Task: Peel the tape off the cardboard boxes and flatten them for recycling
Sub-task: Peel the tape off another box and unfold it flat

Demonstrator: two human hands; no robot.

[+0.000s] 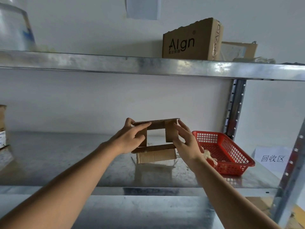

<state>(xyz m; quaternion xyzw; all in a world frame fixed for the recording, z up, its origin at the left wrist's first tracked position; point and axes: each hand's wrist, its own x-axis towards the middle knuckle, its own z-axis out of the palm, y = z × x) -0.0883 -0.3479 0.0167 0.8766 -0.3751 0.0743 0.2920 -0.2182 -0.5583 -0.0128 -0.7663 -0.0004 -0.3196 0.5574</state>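
Small open cardboard box held above metal shelf, between both hands. Left hand grips its 9 o'clock side; right hand, fingers straight, presses 3 o'clock side. Red basket at 3 o'clock.

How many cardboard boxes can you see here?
3 for sure: an open box held in both hands, an Algn box on the top shelf, another behind it. Something at the left edge may be more.

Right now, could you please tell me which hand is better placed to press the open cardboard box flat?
Probably the right hand: its straight fingers lie against the small open brown cardboard box, while the left hand holds the other side.
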